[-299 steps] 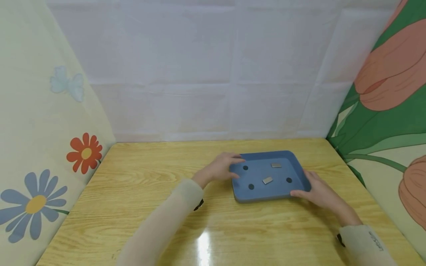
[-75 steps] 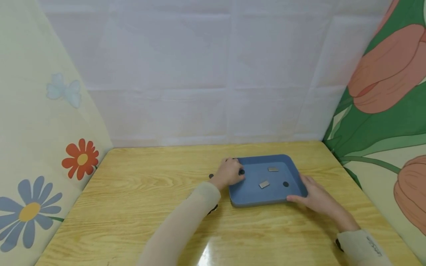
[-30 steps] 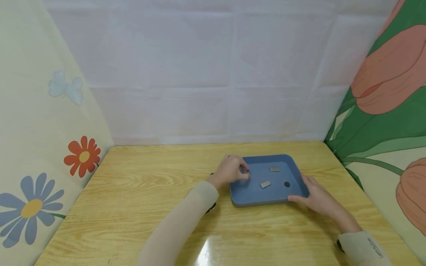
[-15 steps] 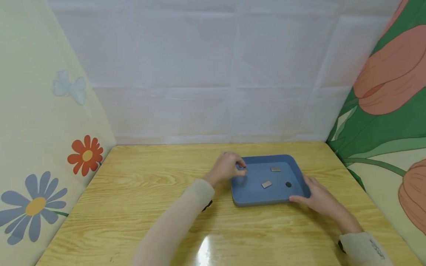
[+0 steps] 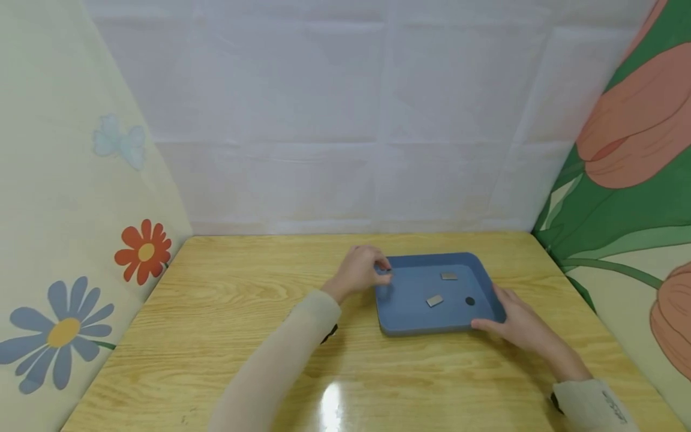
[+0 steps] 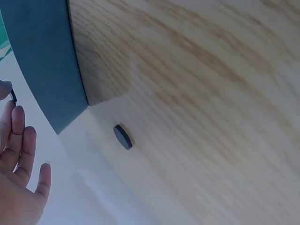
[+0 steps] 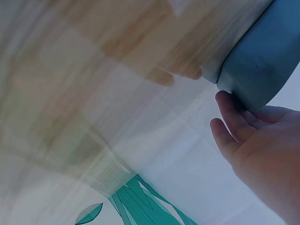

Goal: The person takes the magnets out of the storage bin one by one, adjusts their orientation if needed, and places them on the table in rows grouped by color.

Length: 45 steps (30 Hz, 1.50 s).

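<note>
Leftward since earlier: dark disc [image 6: 13, 96], edge-on, pinched by left grip [image 5: 357, 270]; tray [image 5: 407, 315], crosswise, clamped by right grip [image 5: 519, 319].

The tray [image 5: 415, 313], right of centre, is coloured plain blue; grey blocks [image 5: 434, 300] and a black disc [image 5: 470, 301] are seen in it. The tabletop [image 5: 243, 294] is patterned with yellow-brown wood grain. At left, a cream panel [image 5: 48, 150] is decorated with a red flower [image 5: 144, 252] and a blue flower [image 5: 63, 333]; at right, coral tulips [image 5: 637, 120] are shown.
</note>
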Tool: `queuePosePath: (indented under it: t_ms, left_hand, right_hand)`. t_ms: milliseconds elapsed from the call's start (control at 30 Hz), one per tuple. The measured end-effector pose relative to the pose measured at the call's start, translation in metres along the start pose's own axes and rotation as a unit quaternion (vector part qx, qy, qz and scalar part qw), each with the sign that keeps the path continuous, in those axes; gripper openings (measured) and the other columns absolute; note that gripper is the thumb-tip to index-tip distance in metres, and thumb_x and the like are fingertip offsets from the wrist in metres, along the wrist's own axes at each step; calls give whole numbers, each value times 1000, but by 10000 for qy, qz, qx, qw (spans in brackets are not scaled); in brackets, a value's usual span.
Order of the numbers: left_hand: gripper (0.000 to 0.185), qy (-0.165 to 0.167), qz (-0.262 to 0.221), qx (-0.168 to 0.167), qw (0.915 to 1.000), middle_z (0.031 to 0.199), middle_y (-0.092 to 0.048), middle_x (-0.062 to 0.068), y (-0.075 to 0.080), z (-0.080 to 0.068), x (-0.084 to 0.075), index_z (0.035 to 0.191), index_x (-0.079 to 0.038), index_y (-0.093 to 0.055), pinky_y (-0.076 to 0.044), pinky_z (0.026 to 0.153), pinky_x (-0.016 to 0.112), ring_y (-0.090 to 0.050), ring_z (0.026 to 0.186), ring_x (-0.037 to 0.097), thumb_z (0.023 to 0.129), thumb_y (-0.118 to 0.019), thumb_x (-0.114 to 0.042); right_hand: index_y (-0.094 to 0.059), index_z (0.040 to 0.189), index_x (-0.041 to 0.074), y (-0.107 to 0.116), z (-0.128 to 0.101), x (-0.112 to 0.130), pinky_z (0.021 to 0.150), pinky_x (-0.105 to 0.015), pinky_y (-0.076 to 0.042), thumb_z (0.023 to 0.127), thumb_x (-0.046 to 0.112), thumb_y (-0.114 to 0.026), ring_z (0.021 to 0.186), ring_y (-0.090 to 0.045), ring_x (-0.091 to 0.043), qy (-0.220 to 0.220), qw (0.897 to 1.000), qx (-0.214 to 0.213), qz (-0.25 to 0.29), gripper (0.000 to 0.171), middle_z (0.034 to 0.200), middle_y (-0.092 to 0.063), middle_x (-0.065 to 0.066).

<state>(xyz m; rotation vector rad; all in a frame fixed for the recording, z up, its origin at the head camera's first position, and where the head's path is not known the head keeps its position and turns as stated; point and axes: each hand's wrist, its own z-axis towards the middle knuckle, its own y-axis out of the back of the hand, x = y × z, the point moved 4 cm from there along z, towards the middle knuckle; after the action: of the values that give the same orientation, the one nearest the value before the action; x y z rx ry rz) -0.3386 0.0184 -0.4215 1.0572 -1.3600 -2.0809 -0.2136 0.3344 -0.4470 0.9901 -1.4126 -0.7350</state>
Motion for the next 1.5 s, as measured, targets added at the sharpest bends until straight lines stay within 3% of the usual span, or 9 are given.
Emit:
queuePosePath:
  t_ms: [267,667,1500]
  left_hand:
    - [13,75,-119,-126,9998,96,-77,-6,4,-9,12,96,-20,-81,-45,109,49,-67,99,16,88,-80,-30]
    - [13,235,-185,-400,9988,91,-76,-4,23,-24,36,91,-17,-81,-46,104,47,-69,93,20,83,-85,-27]
    - [10,1133,-42,-341,9930,89,-73,-3,55,-76,98,90,-16,-81,-44,105,52,-63,89,18,86,-83,-24]
  right_hand:
    - [-13,159,-14,-1,0,-1,109,-76,-35,88,65,-70,141,-29,-66,-48,9999,60,82,121,160,-20,-44]
    - [-13,159,-14,-1,1,0,110,-76,-33,88,66,-70,142,-28,-66,-51,9999,79,55,122,160,-19,-44]
    - [-11,159,-14,0,1,0,110,-78,-32,89,66,-69,141,-26,-67,-65,9999,155,36,121,159,-17,-46]
